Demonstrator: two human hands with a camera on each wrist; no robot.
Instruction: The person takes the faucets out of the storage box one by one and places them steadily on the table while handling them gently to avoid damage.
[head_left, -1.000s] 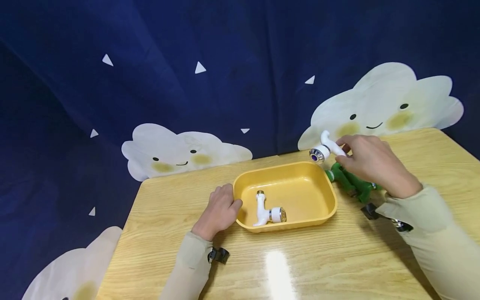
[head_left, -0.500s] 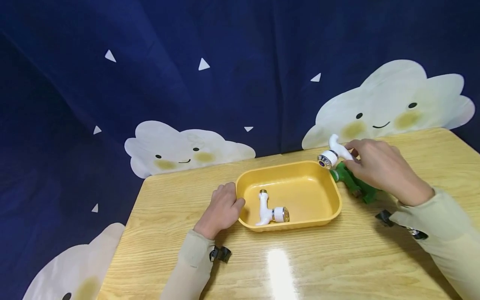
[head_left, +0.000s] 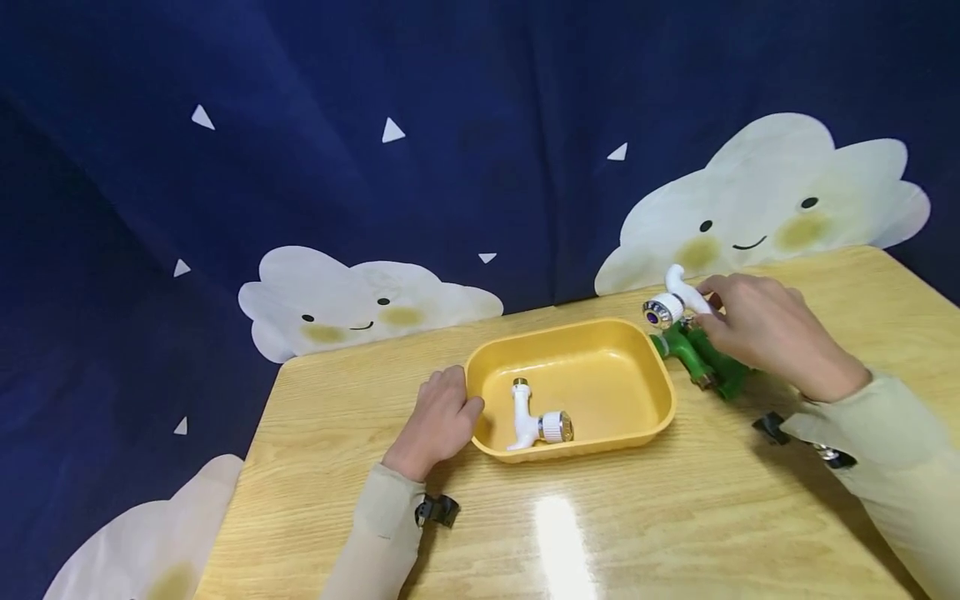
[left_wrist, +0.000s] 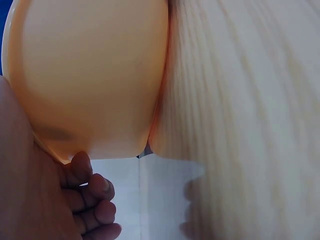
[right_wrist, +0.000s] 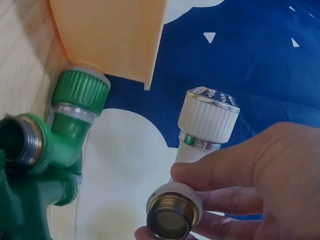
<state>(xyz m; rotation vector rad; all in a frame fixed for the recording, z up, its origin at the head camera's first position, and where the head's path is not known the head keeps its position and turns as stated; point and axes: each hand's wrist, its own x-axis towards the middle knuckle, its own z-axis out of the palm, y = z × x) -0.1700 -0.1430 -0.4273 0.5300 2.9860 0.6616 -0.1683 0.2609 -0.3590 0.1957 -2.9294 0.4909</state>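
Observation:
My left hand (head_left: 438,417) grips the left end of a yellow plastic basin (head_left: 585,327), its rim between thumb and fingers. Inside the basin, toward the left, lies a white faucet (head_left: 527,421) with a ribbed knob and a brass threaded end. At the right, my right hand (head_left: 772,329) pinches a second white faucet (head_left: 678,300) by its pipe end, above several green faucets (head_left: 697,354) on the table. In the right wrist view, the thumb presses on the held faucet (right_wrist: 207,117) just behind its threaded mouth. Part of the green pile is hidden under the right hand.
All of this is on a wooden table (head_left: 637,517). Behind it hangs a dark blue curtain (head_left: 450,183) with clouds and white triangles. One green faucet (right_wrist: 82,90) is close against the basin's right end.
My right hand, with the white faucet, has shifted right from above the basin's corner to over the green faucets. The left hand stays on the basin. The head view sways slightly.

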